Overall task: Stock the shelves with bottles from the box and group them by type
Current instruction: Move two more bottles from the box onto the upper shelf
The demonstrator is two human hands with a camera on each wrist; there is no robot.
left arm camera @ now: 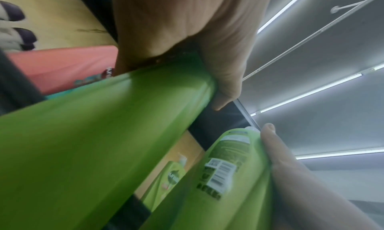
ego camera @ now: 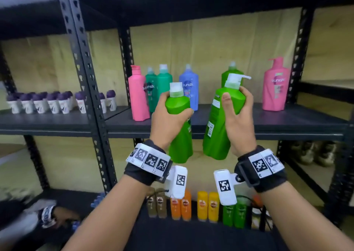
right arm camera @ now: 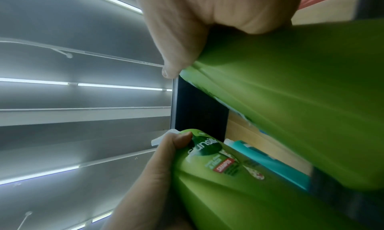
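My left hand (ego camera: pixel 168 116) grips a green shampoo bottle (ego camera: pixel 180 128) near its shoulder, white cap up. My right hand (ego camera: pixel 237 114) grips a second green bottle (ego camera: pixel 216 135) with a white pump top, its barcode label facing me. Both bottles hang upright in front of the middle shelf's (ego camera: pixel 287 122) front edge. In the left wrist view the left green bottle (left arm camera: pixel 99 143) fills the frame under my left hand (left arm camera: pixel 187 41). In the right wrist view my right hand (right arm camera: pixel 207 28) wraps the right green bottle (right arm camera: pixel 301 102). A third green bottle (ego camera: pixel 229 74) stands on the shelf behind.
On the middle shelf stand a pink bottle (ego camera: pixel 138 97), two teal bottles (ego camera: pixel 162 82), a blue bottle (ego camera: pixel 189 86) and a pink pump bottle (ego camera: pixel 275 84). Purple-capped roll-ons (ego camera: pixel 47 101) fill the left bay. Brown, orange, yellow and green bottles (ego camera: pixel 201 204) line the lower shelf. Another person's hand (ego camera: pixel 61 218) is low left.
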